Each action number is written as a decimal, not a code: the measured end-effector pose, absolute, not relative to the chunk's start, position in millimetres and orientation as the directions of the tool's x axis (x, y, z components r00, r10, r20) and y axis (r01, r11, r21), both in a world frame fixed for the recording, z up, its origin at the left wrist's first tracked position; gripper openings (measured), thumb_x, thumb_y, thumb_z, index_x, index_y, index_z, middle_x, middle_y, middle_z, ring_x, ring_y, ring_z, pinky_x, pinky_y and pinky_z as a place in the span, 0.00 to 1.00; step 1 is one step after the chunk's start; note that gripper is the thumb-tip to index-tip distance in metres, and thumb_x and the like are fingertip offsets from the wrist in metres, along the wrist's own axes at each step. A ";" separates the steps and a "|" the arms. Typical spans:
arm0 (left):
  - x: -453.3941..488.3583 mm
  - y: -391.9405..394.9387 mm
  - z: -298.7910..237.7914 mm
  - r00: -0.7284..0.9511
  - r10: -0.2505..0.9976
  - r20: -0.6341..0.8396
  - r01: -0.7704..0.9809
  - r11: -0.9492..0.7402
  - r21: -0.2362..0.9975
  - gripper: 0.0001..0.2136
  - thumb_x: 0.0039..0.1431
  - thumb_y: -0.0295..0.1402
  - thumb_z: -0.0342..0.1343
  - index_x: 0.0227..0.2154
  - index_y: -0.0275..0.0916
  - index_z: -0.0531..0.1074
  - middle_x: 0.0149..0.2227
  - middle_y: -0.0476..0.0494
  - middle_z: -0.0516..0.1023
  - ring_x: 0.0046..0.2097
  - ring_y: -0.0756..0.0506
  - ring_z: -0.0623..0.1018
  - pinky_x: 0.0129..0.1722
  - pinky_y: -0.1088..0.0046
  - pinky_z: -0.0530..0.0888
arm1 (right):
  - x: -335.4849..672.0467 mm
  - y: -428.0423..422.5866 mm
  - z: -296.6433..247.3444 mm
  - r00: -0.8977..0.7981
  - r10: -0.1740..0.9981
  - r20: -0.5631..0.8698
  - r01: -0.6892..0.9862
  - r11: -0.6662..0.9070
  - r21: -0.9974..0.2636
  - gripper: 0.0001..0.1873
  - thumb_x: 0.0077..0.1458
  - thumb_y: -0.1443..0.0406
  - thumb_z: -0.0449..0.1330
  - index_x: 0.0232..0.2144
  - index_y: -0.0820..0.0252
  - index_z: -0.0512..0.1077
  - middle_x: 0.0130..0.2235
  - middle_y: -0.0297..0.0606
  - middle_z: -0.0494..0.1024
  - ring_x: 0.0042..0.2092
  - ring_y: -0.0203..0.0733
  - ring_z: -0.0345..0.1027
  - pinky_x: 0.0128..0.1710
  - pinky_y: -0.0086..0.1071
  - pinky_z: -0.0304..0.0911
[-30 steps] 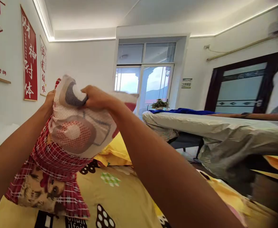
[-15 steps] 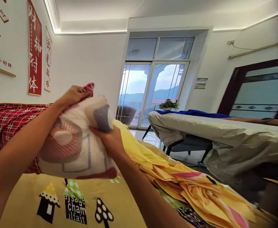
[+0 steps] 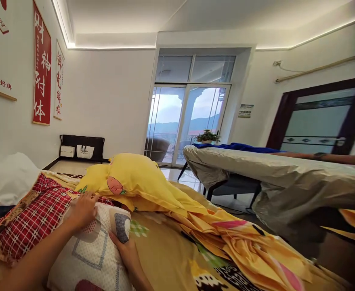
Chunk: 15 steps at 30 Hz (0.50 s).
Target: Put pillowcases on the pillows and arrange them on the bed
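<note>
A patterned pillow [image 3: 86, 258] in white, beige and grey lies low in front of me on the yellow-brown printed sheet [image 3: 162, 246]. A red plaid pillowcase [image 3: 47, 202] spreads from the left up to the pillow's far side, its edge reaching under my left hand. My left hand [image 3: 85, 210] lies over the pillow's far edge, its fingers curled on the plaid cloth there. With thumb and fingers, my right hand [image 3: 127, 250] grips the pillow's right side near its grey striped patch. The fingers beneath the pillow are hidden.
Behind my hands is a yellow pillow [image 3: 135, 173], with a crumpled yellow-orange cloth [image 3: 250, 246] running right. A white pillow [image 3: 7, 178] sits at far left. A plastic-covered table [image 3: 256, 161] stands right, where another person's forearm [image 3: 304, 154] rests.
Both hands have lowered the patterned pillow from mid-air toward the sheet. The plaid pillowcase has come down and flattened at the left, uncovering the yellow pillow behind.
</note>
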<state>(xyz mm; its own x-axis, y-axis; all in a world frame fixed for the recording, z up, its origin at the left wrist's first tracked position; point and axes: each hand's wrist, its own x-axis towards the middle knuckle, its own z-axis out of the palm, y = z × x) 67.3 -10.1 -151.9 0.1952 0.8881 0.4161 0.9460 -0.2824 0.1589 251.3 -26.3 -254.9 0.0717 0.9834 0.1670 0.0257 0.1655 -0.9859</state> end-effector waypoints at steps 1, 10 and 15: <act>57.0 -12.1 -157.5 0.136 0.894 0.427 0.969 -0.210 0.131 0.23 0.60 0.29 0.46 0.58 0.40 0.65 0.58 0.36 0.68 0.59 0.38 0.67 0.59 0.62 0.62 | 252.3 -20.0 -258.1 0.075 0.982 0.173 0.048 0.169 -0.984 0.29 0.34 0.48 0.68 0.33 0.65 0.78 0.37 0.44 0.81 0.44 0.56 0.74 0.46 0.41 0.68; -22.2 -6.2 -176.0 -0.188 0.946 0.263 0.982 0.184 0.037 0.17 0.61 0.24 0.40 0.45 0.31 0.72 0.43 0.28 0.78 0.46 0.36 0.78 0.44 0.59 0.72 | 268.7 -24.5 -266.4 0.008 0.997 0.080 0.057 0.079 -0.995 0.34 0.34 0.46 0.67 0.43 0.60 0.76 0.49 0.48 0.77 0.55 0.56 0.68 0.56 0.42 0.62; -2.3 0.1 -172.5 -0.132 0.961 0.243 0.991 0.127 0.038 0.19 0.64 0.26 0.36 0.45 0.31 0.73 0.44 0.29 0.78 0.47 0.37 0.78 0.43 0.62 0.72 | 258.3 -41.0 -273.8 -0.018 0.998 0.065 -0.057 0.063 -0.996 0.40 0.34 0.50 0.68 0.51 0.57 0.71 0.54 0.46 0.74 0.54 0.53 0.69 0.55 0.42 0.63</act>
